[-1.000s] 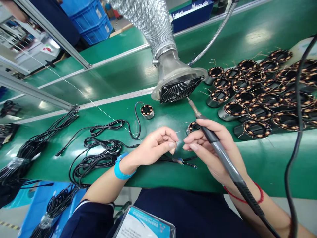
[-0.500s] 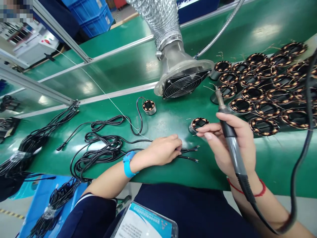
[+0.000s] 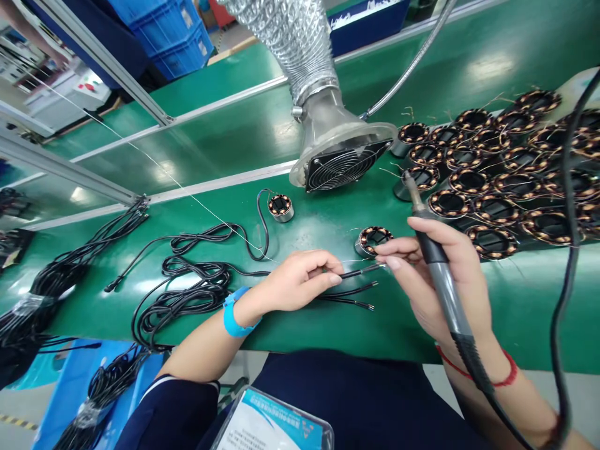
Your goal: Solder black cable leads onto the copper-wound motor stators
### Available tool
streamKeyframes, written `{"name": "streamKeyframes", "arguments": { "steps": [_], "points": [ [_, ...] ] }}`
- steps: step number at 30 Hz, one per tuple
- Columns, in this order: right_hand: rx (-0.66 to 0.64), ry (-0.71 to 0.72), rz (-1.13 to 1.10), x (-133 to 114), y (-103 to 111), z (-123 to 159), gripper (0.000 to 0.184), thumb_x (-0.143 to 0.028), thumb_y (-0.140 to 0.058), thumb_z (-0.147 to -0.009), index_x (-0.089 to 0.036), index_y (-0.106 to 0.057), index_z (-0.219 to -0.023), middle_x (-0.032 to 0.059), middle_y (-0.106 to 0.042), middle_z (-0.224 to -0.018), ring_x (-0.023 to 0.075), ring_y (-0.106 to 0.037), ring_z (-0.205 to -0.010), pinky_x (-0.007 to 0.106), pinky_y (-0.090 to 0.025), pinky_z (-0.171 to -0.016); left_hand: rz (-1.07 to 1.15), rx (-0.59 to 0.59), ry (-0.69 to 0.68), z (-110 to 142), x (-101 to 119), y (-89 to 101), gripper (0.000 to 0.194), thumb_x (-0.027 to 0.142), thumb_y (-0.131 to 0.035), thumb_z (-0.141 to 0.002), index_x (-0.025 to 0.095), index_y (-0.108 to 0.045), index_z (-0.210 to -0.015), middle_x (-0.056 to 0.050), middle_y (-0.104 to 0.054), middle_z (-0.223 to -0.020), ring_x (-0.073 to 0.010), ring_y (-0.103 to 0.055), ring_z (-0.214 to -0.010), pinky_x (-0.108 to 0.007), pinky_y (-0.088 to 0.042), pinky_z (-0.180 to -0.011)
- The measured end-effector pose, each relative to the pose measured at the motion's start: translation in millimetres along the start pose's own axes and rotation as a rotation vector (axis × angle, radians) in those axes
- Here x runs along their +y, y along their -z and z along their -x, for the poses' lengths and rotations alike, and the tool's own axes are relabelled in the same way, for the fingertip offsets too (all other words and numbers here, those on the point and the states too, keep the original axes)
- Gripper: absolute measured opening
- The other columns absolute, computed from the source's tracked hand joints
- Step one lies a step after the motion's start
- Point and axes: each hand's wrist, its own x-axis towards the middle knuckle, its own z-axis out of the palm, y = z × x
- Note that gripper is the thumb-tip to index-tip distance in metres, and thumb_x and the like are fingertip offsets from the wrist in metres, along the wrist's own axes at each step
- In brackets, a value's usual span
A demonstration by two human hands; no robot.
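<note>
While our left hand (image 3: 302,281) pinches a black cable (image 3: 352,274), our right hand (image 3: 426,300) grasps a soldering iron (image 3: 443,275), fingertips (image 3: 394,262) at the cable's end, near a copper-wound ring (image 3: 364,242).

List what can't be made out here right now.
Black cable, head view: its stretch inside the left hand is hidden by that hand.
Cable tip, head view: too small beside the right hand to tell if it's pinched.
Rightmost wound rings, head view: cut off by the right edge.
Badge, head view: print too small; bottom edge cuts it.
</note>
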Motion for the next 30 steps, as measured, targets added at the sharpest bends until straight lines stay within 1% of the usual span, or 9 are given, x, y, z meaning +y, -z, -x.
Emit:
{"name": "streamKeyframes", "arguments": {
  "steps": [2, 6, 9, 13, 17, 23, 25, 27, 30],
  "points": [
    [0.001, -0.009, -0.073, -4.5, -1.2, -0.3, 0.047, -0.017, -0.065, -0.085, -0.03, -0.049, -0.127, -0.0013, -0.068, -0.097, 0.0129, -0.067, -0.089, 0.026, -0.057, -0.082, 0.152, 0.012, 0.041, 2.7, -0.7, 2.0, 0.022, 0.035, -0.055, -0.087, 0.014, -0.06, -0.087, 0.001, -0.057, -0.069, -0.0065, -0.041, -0.054, -0.02, -0.034, -0.052],
    [0.003, -0.017, -0.15, -10.2, -5.3, -1.2, 0.047, -0.014, -0.065, -0.085, -0.032, -0.05, -0.126, -0.0028, -0.068, -0.097, 0.0104, -0.067, -0.09, 0.022, -0.057, -0.084, 0.322, 0.028, 0.082, 4.9, -4.8, 1.6, 0.026, 0.039, -0.057, -0.086, 0.013, -0.06, -0.088, -0.003, -0.062, -0.074, -0.0072, -0.044, -0.059, -0.02, -0.036, -0.055],
    [-0.061, -0.033, -0.166, -10.6, -7.6, -0.7, 0.048, -0.014, -0.065, -0.085, -0.031, -0.049, -0.127, -0.0026, -0.068, -0.096, 0.0096, -0.066, -0.09, 0.02, -0.056, -0.084, 0.336, 0.008, 0.107, 4.7, -6.4, 1.0, 0.027, 0.04, -0.058, -0.085, 0.013, -0.061, -0.088, -0.003, -0.063, -0.075, -0.0071, -0.043, -0.058, -0.02, -0.036, -0.055],
    [-0.085, -0.009, -0.2, -11.8, -9.9, -0.9, 0.048, -0.012, -0.063, -0.086, -0.031, -0.049, -0.127, -0.0032, -0.068, -0.095, 0.0085, -0.066, -0.088, 0.019, -0.055, -0.085, 0.322, -0.028, 0.112, 3.6, -6.5, 1.7, 0.028, 0.04, -0.057, -0.087, 0.013, -0.062, -0.086, -0.003, -0.062, -0.074, -0.0073, -0.042, -0.059, -0.02, -0.035, -0.056],
    [-0.113, 0.017, -0.223, -12.4, -10.2, -1.7, 0.049, -0.01, -0.062, -0.086, -0.032, -0.048, -0.128, -0.0028, -0.068, -0.095, 0.0111, -0.066, -0.087, 0.025, -0.058, -0.083, 0.343, -0.041, 0.101, 1.7, -5.9, 3.4, 0.028, 0.04, -0.056, -0.087, 0.012, -0.061, -0.087, -0.003, -0.062, -0.073, -0.0075, -0.042, -0.059, -0.021, -0.036, -0.058],
    [-0.081, -0.002, -0.078, -6.4, -7.0, -1.8, 0.044, -0.02, -0.064, -0.086, -0.029, -0.049, -0.126, -0.0018, -0.069, -0.087, 0.0159, -0.067, -0.084, 0.03, -0.057, -0.075, 0.297, -0.076, 0.142, -0.1, -6.1, 1.2, 0.026, 0.039, -0.056, -0.087, 0.013, -0.06, -0.089, -0.001, -0.058, -0.072, -0.0073, -0.041, -0.059, -0.02, -0.034, -0.056],
    [-0.097, -0.003, -0.08, -5.0, -6.8, -2.4, 0.043, -0.021, -0.065, -0.086, -0.03, -0.049, -0.126, -0.0021, -0.069, -0.085, 0.0155, -0.067, -0.078, 0.029, -0.057, -0.069, 0.227, -0.067, 0.102, -1.1, -4.7, -1.1, 0.026, 0.039, -0.055, -0.088, 0.014, -0.061, -0.091, -0.001, -0.058, -0.075, -0.0084, -0.043, -0.062, -0.021, -0.037, -0.058],
    [-0.119, 0.007, -0.102, -4.2, -7.8, -2.7, 0.043, -0.019, -0.064, -0.086, -0.03, -0.049, -0.124, -0.003, -0.068, -0.084, 0.0133, -0.066, -0.074, 0.026, -0.057, -0.066, 0.142, -0.039, 0.008, -2.7, -2.1, -3.8, 0.03, 0.041, -0.048, -0.092, 0.015, -0.063, -0.092, -0.004, -0.06, -0.082, -0.0112, -0.05, -0.071, -0.024, -0.042, -0.068],
    [-0.121, 0.021, -0.096, -2.9, -10.5, -1.6, 0.045, -0.014, -0.064, -0.085, -0.028, -0.049, -0.124, -0.0026, -0.067, -0.087, 0.0108, -0.066, -0.074, 0.023, -0.057, -0.067, 0.052, -0.01, -0.082, -5.4, 1.5, -8.2, 0.043, 0.045, -0.036, -0.097, 0.014, -0.062, -0.082, -0.005, -0.059, -0.08, -0.0133, -0.053, -0.077, -0.026, -0.043, -0.076]
  ]
}}
